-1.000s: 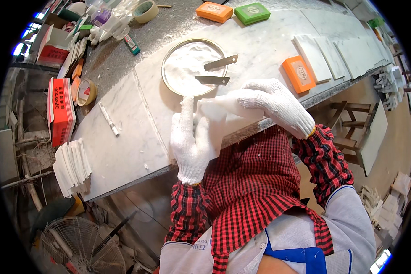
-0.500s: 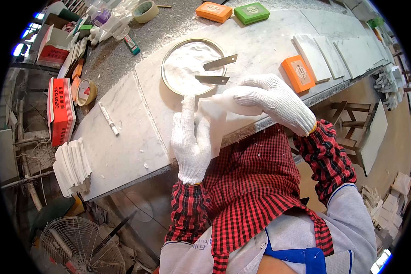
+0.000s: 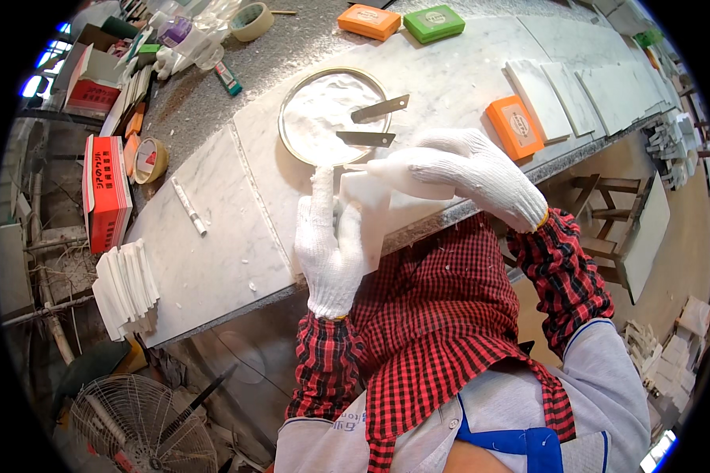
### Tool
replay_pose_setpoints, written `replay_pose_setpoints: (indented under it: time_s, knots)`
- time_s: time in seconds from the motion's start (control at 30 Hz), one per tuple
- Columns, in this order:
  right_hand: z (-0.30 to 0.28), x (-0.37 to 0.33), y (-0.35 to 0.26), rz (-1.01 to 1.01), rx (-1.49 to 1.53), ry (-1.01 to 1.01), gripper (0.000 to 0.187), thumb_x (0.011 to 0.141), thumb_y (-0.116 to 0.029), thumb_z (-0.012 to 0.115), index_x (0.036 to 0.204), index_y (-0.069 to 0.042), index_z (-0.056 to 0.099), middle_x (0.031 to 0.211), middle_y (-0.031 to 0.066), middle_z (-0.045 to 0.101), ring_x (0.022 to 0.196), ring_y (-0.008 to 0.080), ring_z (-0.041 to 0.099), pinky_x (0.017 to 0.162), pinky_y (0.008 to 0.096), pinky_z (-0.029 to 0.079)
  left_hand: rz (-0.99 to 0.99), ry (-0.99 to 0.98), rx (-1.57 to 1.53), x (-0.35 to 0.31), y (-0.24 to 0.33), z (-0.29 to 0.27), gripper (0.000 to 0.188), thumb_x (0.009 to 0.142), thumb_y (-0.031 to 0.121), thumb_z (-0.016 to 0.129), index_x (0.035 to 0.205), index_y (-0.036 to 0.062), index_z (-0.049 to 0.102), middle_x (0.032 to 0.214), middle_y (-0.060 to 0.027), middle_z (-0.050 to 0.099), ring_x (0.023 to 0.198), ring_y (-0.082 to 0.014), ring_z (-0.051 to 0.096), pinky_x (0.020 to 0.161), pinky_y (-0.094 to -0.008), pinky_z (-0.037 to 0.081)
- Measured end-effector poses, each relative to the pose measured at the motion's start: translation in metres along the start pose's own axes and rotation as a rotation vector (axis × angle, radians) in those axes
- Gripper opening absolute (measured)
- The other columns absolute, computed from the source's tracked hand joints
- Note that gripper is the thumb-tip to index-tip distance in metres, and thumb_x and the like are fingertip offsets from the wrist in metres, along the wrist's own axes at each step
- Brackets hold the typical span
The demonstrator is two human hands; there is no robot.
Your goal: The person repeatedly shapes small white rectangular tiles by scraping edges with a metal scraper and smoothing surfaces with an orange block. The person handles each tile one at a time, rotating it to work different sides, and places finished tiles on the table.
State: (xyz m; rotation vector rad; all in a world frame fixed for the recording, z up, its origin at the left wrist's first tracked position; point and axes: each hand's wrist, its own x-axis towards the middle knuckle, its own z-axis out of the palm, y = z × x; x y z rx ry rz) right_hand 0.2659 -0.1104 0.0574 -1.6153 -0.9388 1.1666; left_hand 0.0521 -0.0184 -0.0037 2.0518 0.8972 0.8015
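Observation:
Both my hands wear white knitted gloves. My left hand point(image 3: 329, 256) is closed around a thin white stone slab point(image 3: 373, 217) at the bench's near edge; its index finger points up, white-crusted at the tip, next to the round tin. In my right hand point(image 3: 477, 180) is a translucent white squeeze bottle point(image 3: 406, 177), lying on its side with the narrow nozzle at the slab's far edge. Whether the nozzle touches the slab I cannot tell. White powder point(image 3: 317, 110) fills the round tin point(image 3: 282, 132) just beyond. Two metal blades, an upper blade point(image 3: 381, 108) and a lower blade point(image 3: 368, 139), rest across its right rim.
An orange box point(image 3: 514, 128) sits right of my right hand, beside white stone slabs point(image 3: 538, 98). Another orange box point(image 3: 368, 22) and a green box point(image 3: 435, 23) stand at the back. A white stick point(image 3: 188, 206) and a stack of white strips point(image 3: 124, 288) lie left.
The bottle's nozzle has shifted slightly along the slab's far edge, toward my left index finger. Otherwise my hands have barely moved.

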Motion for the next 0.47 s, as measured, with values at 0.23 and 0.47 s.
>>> replay_pose_setpoints:
  time_s: [0.23,0.47]
  knots:
    - [-0.018,-0.009,0.03,-0.045,0.201,0.121,0.046,0.093,-0.028,0.069,0.127,0.003,0.063,0.106,0.0082,0.068,0.092,0.0126,0.062,0.08,0.0274,0.051,-0.247,-0.033,-0.28,0.006,-0.01,-0.006,0.065,0.093,0.001,0.067,0.153,0.0051,0.045,0.095,-0.0044,0.064,0.086,-0.0095,0.06,0.078,-0.0263,0.052]
    - [-0.038,0.05,0.086,-0.198,-0.07,0.568,0.056,0.092,-0.023,0.072,0.142,-0.004,0.054,0.124,0.0126,0.066,0.113,0.0189,0.062,0.101,0.0307,0.048,-0.469,-0.064,-0.565,0.008,-0.024,-0.006,0.066,0.095,0.007,0.068,0.155,0.0065,0.042,0.098,-0.0082,0.07,0.092,-0.0115,0.066,0.084,-0.0253,0.053]
